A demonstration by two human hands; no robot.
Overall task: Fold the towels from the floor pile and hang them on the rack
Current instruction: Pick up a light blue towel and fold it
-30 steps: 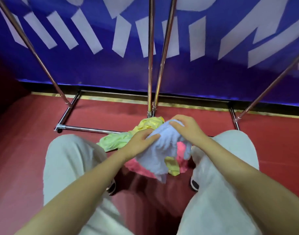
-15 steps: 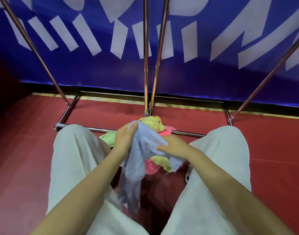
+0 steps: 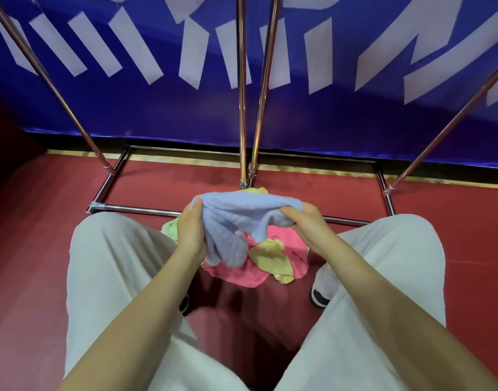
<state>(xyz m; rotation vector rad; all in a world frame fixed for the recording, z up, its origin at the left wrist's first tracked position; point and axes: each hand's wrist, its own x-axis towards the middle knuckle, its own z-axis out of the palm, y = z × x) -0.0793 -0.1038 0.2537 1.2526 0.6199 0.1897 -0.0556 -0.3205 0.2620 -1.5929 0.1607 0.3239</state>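
Both my forearms reach forward and down between my knees, wrists bent slightly inward toward each other. My left hand (image 3: 191, 232) is curled round the left end of the light blue towel (image 3: 236, 218), thumb up along its top corner, fingers wrapped behind and hidden by cloth. My right hand (image 3: 308, 225) pinches the right end, fingers folded over the top edge, knuckles toward me; thumb not visible.

The blue towel is held up off the floor, above the pile. Its top edge runs roughly level, left to right, between my two hands, and that is its long axis as held. It is still bunched: the body sags below the edge, and a thick twisted fold hangs down beside my left wrist.

Directly beneath lies the pile: a pink towel (image 3: 242, 273) spread on the red floor (image 3: 44, 249), a yellow towel (image 3: 273, 258) crumpled on top of it, a pale green towel (image 3: 170, 228) peeking out by my left knee. More yellow cloth shows just behind the blue edge.

The rack (image 3: 134, 208) stands just past the pile, its chrome base bar crossing behind my hands, its poles rising before a blue wall.
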